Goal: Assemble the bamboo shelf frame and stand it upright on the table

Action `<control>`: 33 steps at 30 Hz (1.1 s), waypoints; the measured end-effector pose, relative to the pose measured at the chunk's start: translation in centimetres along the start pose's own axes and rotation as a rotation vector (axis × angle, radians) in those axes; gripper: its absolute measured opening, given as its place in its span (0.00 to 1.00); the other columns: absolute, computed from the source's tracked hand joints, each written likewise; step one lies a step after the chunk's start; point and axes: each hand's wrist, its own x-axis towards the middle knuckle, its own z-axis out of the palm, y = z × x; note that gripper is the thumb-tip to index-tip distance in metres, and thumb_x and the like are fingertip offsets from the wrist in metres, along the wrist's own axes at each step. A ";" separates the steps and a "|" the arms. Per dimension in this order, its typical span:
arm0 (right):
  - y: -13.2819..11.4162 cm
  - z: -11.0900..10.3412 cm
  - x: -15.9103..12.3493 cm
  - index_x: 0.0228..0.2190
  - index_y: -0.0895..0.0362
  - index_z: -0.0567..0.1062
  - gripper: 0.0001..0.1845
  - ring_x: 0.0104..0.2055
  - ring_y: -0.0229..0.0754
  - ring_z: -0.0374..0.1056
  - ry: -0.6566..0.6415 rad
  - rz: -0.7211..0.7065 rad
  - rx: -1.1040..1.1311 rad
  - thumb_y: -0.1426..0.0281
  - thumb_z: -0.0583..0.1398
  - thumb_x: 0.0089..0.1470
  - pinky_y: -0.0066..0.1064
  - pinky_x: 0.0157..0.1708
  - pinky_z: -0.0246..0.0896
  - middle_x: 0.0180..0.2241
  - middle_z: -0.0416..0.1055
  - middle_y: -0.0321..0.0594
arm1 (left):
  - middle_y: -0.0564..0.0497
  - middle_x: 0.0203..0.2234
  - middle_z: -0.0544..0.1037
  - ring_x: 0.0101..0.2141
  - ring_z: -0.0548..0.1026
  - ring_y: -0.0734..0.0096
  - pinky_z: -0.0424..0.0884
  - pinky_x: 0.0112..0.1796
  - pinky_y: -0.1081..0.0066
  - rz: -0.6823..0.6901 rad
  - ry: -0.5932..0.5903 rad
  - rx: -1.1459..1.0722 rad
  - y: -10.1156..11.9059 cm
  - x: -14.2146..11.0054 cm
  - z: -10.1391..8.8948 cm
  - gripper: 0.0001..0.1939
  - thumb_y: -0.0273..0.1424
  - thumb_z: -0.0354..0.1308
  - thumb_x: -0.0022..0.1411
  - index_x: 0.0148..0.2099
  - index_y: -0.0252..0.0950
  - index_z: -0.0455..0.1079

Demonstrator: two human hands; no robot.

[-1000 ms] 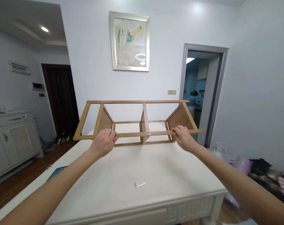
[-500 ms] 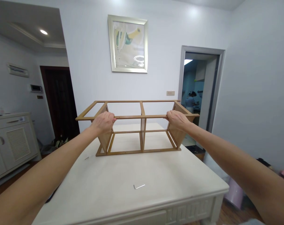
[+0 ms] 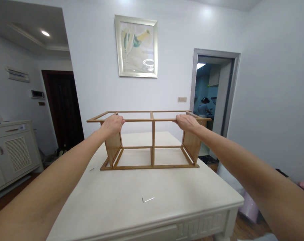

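Observation:
A light-brown wooden shelf frame (image 3: 152,147) stands on the white table (image 3: 131,207), its lower frame flat on the top and its upper frame level. My left hand (image 3: 113,124) is closed over the near top rail towards the left end. My right hand (image 3: 186,122) grips the same rail towards the right end. Two solid wooden side panels and a thin middle upright join the two frames. A small metal hex key (image 3: 148,199) lies on the table nearer to me, apart from both hands.
A white cabinet (image 3: 11,150) stands at the left, a dark door (image 3: 63,107) behind it. An open doorway (image 3: 212,100) at the right shows a person in the far room. A framed picture (image 3: 136,46) hangs on the wall. A tiny screw (image 3: 91,169) lies left of the frame.
The frame was tilted up towards me and has swung down onto its lower frame, now standing flat and upright. Both hands stayed on the near rail.

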 end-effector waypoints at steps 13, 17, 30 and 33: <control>0.2 0.0 0.2 0.40 0.62 0.70 0.20 0.41 0.50 0.73 0.049 -0.018 0.014 0.60 0.46 0.67 0.34 0.37 0.58 0.37 0.76 0.54 | 0.39 0.40 0.75 0.43 0.72 0.55 0.65 0.44 0.60 -0.150 -0.070 -0.101 1.1 1.0 0.3 0.19 0.35 0.36 0.69 0.44 0.33 0.67; 0.1 0.0 0.3 0.40 0.62 0.70 0.21 0.39 0.49 0.71 0.048 -0.004 0.037 0.60 0.46 0.66 0.34 0.38 0.57 0.36 0.74 0.53 | 0.39 0.40 0.75 0.42 0.72 0.56 0.65 0.44 0.61 -0.168 -0.077 -0.115 1.3 1.3 0.5 0.18 0.35 0.37 0.69 0.44 0.34 0.68; 4.3 7.3 -12.7 0.50 0.64 0.63 0.32 0.46 0.52 0.63 0.513 0.699 0.527 0.50 0.54 0.56 0.41 0.46 0.61 0.48 0.63 0.58 | 0.41 0.37 0.74 0.40 0.72 0.57 0.67 0.40 0.61 -0.396 0.088 -0.533 10.7 -2.4 2.2 0.13 0.38 0.47 0.65 0.41 0.35 0.66; 4.4 10.2 -14.3 0.52 0.63 0.62 0.38 0.38 0.47 0.68 0.294 0.756 0.708 0.46 0.57 0.53 0.38 0.42 0.64 0.47 0.67 0.55 | 0.41 0.40 0.76 0.41 0.74 0.58 0.67 0.41 0.63 -0.331 -0.241 -0.669 16.6 -5.4 5.3 0.16 0.42 0.51 0.63 0.43 0.34 0.67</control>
